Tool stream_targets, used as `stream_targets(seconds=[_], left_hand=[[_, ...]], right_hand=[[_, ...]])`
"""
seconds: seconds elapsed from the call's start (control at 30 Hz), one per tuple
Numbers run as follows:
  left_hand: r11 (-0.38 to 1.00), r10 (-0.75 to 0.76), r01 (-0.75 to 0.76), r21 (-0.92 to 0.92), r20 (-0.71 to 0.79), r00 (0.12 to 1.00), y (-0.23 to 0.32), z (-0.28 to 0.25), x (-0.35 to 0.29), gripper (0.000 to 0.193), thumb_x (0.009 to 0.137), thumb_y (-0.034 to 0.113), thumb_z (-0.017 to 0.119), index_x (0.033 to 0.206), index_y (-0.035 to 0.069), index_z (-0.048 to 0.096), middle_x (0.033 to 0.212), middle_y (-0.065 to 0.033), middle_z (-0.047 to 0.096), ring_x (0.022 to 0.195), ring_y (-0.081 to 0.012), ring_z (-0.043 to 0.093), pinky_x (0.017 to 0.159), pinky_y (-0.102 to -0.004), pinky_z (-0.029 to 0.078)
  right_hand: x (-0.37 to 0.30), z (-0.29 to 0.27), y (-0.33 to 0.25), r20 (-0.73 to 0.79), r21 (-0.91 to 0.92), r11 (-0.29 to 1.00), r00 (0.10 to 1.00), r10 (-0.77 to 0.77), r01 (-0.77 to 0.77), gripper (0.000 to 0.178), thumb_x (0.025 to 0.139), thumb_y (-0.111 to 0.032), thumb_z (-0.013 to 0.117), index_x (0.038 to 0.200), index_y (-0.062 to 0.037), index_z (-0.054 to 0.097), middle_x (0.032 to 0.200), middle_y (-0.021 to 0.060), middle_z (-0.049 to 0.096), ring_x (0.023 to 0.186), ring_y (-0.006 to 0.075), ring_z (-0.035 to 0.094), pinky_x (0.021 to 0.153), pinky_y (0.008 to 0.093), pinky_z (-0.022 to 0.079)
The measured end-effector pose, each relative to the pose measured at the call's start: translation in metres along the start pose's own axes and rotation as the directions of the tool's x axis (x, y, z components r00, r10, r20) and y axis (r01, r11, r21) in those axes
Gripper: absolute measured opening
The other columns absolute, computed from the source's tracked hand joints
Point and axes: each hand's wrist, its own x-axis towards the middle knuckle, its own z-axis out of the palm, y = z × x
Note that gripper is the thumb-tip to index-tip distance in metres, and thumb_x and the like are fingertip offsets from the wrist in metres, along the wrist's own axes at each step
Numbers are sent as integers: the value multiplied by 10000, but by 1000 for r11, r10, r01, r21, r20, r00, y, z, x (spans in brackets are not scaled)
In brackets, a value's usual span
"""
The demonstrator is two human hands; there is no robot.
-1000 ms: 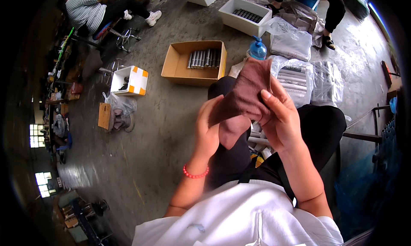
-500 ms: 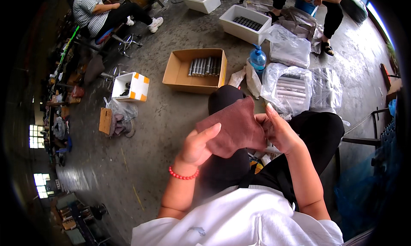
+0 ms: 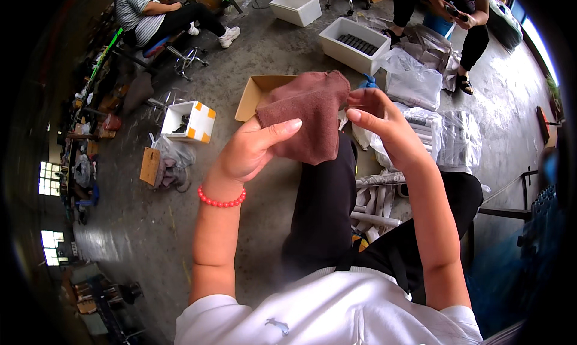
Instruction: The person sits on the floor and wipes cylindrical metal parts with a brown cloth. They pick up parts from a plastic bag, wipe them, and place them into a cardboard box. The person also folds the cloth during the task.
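Note:
A reddish-brown cloth (image 3: pixel 306 116) is raised in front of me, above my black-trousered knee. My left hand (image 3: pixel 246 146), with a red bead bracelet (image 3: pixel 221 202) on its wrist, grips the left side, thumb lying across the front and fingers hidden behind. At the right edge of the cloth is my right hand (image 3: pixel 384 125), its fingers curled and fingertips meeting the fabric, thumb close below them. Part of an open cardboard box (image 3: pixel 255 95) shows behind the cloth, which hides the rest of it.
White foam boxes (image 3: pixel 294 9) stand on the grey floor ahead, one (image 3: pixel 353 44) holding dark cylinders. Wrapped bundles (image 3: pixel 460 137) lie at right, paper rolls (image 3: pixel 375 210) by my leg. An orange-taped white box (image 3: pixel 189 121) is at left. Two people sit farther off.
Both hands have carried the cloth forward and up, away from my lap. It now covers much of the cardboard box. The view has shifted slightly.

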Motion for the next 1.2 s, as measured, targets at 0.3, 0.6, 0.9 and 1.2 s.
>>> stream_targets(seconds=[0.3,0.6,0.9,1.2], left_hand=[[981,-128,107,163,131,983,-9,-15,8,375,932,141,527,1270,-21,503,1218,-52,569,1125,-127,516,989,-294,391],[966,105,-84,246,-75,992,-17,-47,6,317,944,185,542,1153,-49,586,1111,-82,634,1042,-130,577,934,-282,433],[986,-62,125,110,-454,889,-178,-29,-65,197,915,182,605,864,-8,614,786,65,510,734,-27,421,671,-200,369],[978,150,-32,205,-594,790,-207,-10,-68,168,889,90,627,770,-9,562,781,31,498,676,-29,401,613,-180,342]], right_hand=[[-4,5,0,337,334,908,932,137,-254,307,796,-191,734,1018,4,653,968,28,661,977,120,576,925,282,401],[6,13,-4,119,30,996,989,-85,82,199,808,-169,732,917,-16,668,811,-38,644,759,33,546,715,206,454],[-77,14,114,57,6,952,951,305,-306,315,833,-278,701,979,-2,657,899,-18,645,832,57,550,791,222,432],[-74,16,121,30,257,888,921,387,-382,257,837,-206,702,970,13,681,922,42,682,851,79,588,817,242,440]])
